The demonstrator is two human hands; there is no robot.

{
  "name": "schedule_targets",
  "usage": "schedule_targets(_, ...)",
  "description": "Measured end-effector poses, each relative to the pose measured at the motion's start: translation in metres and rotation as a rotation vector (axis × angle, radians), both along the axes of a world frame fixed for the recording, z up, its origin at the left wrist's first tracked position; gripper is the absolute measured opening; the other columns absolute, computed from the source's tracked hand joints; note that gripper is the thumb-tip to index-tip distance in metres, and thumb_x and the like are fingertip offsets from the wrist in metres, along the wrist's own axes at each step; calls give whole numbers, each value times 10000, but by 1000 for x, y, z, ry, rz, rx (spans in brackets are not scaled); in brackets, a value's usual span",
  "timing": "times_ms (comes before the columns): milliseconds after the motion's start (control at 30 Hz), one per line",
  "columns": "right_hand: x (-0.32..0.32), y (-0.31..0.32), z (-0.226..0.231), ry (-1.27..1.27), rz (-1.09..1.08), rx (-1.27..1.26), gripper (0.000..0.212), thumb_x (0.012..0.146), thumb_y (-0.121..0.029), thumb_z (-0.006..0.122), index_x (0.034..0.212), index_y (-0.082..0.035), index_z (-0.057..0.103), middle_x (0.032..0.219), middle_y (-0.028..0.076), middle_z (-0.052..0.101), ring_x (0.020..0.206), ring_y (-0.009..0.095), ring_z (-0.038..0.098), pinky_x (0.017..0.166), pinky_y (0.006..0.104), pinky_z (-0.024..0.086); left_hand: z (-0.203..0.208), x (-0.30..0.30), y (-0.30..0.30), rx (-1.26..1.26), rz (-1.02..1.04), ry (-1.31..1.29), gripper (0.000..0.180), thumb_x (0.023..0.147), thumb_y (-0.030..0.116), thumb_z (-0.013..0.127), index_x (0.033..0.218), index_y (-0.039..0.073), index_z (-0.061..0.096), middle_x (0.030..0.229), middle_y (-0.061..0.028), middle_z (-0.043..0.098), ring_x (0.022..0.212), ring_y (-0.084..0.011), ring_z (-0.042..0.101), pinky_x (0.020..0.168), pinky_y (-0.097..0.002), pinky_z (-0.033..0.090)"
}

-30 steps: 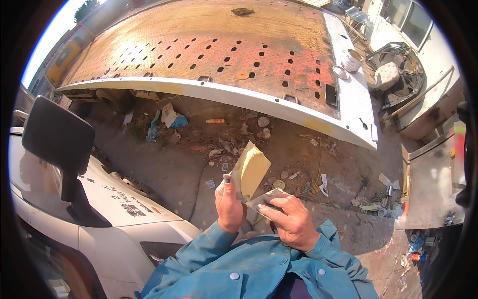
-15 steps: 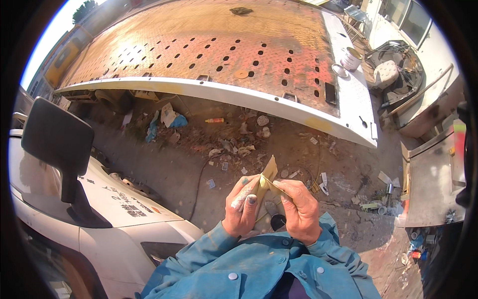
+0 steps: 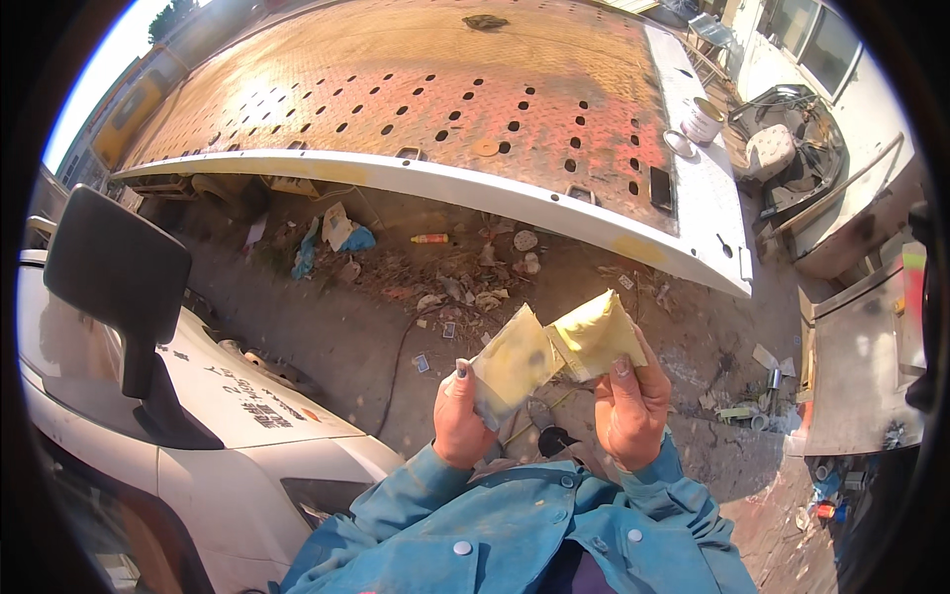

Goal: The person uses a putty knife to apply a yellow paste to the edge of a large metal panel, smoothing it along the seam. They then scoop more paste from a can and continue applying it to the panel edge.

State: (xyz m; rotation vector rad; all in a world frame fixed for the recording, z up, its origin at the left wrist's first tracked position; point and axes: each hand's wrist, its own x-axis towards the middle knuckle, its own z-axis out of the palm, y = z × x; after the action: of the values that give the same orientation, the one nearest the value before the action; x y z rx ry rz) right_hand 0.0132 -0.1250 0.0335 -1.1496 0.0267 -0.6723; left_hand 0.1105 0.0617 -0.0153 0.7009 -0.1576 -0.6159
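Observation:
My left hand [image 3: 461, 416] grips a flat, dull yellow rectangular piece [image 3: 514, 362] with greyish smudges, its thumb on the near face. My right hand [image 3: 633, 401] pinches a brighter yellow, folded piece [image 3: 596, 333], thumb in front and fingers behind. Both look like thin sheet stuff, perhaps sandpaper. Their inner edges meet or overlap in front of me; I cannot tell whether they are joined. Paint-like marks show on my left thumb.
Ahead stands a rusty perforated metal deck [image 3: 396, 79] with a white edge, bearing an open paint can [image 3: 703, 121]. A white vehicle with a black mirror [image 3: 114, 262] is on my left. Litter [image 3: 475, 294] covers the ground under the deck; a metal panel [image 3: 859, 346] stands at right.
My hands have turned and moved apart, the right one more to the right. The yellow sheet stuff, earlier bunched edge-on between my fingers, now shows as two broad faces.

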Motion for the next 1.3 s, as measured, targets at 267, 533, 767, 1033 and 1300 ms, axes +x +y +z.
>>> schedule_targets(267,-3,-21,-11,199,-37,-968,479,1030,92,652,1480,-45,744,1459,216,725,1284,371,743,1109,426,594,4,8,4,-142,-3,117,724,1202,515,542,1569,-109,552,1516,-226,692,1360,-314,714,1176,-457,552)
schedule_targets(533,10,27,5,133,-216,-1328,555,884,12,775,1396,-194,835,1501,155,664,1400,413,604,1247,646,453,-16,-4,1,292,175,-127,707,1224,569,463,1431,-66,695,1099,-68,765,922,-110,661,778,-300,522)
schedule_targets(767,11,19,6,129,12,-1131,529,859,159,646,1327,-31,804,1319,190,759,1203,400,733,1098,451,583,13,17,18,293,341,-391,644,1238,483,478,1474,-89,657,1347,-116,733,1202,-186,695,1047,-322,546)
schedule_targets(1033,18,38,14,138,15,-1043,543,864,139,709,1367,-41,808,1365,188,742,1337,405,676,1136,481,559,8,5,12,428,443,-844,557,1215,376,556,1520,-82,640,1393,-240,687,1214,-348,698,1045,-409,557)
schedule_targets(1300,11,6,16,226,54,-670,383,1038,81,644,1393,-4,761,1432,165,740,1304,305,720,1163,431,548,9,9,26,166,287,-291,650,1228,485,509,1503,-88,642,1333,-109,733,1192,-168,670,1019,-335,550)
